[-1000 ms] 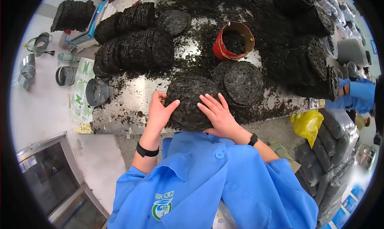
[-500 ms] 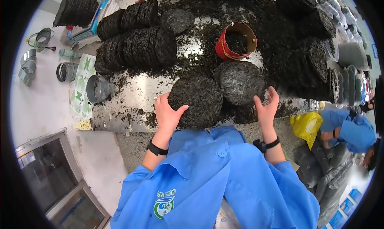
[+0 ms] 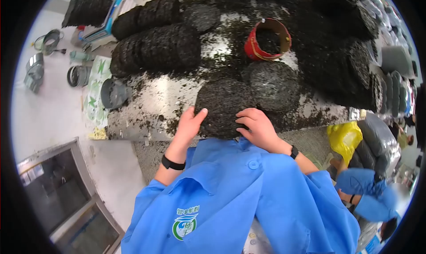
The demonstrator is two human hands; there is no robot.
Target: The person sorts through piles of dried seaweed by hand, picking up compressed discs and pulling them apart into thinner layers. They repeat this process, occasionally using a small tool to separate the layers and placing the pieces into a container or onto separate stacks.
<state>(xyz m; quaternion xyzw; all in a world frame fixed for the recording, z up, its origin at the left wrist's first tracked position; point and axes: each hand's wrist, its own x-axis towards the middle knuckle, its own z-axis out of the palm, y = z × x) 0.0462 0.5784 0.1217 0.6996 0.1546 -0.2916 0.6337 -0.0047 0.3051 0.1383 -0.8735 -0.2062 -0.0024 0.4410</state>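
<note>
A round, flat cake of dark dried seaweed [image 3: 220,96] lies at the table's front edge, close to my body. At its left rim is my left hand [image 3: 191,123], thumb and fingers apart, the thumb touching the edge. My right hand [image 3: 258,127] reaches over the cake's lower right part. Its fingers are bent and spread, with a gap to the thumb and the tips on the surface. Beside it on the right, a second round cake [image 3: 274,86] with a greyer, shinier top touches or overlaps the first.
A red open tub [image 3: 267,40] stands behind the cakes. Rows of stacked cakes [image 3: 155,50] lie at left, with more stacks [image 3: 337,72] at right. A grey ring [image 3: 113,94] sits at the table's left end. Crumbs litter the table [image 3: 164,92]. A co-worker in blue [image 3: 368,187] bends at right beside a yellow bag [image 3: 344,136].
My right hand has moved left from beside the greyer cake onto the nearer cake. My left hand stays at the left rim. The co-worker has shifted lower in view.
</note>
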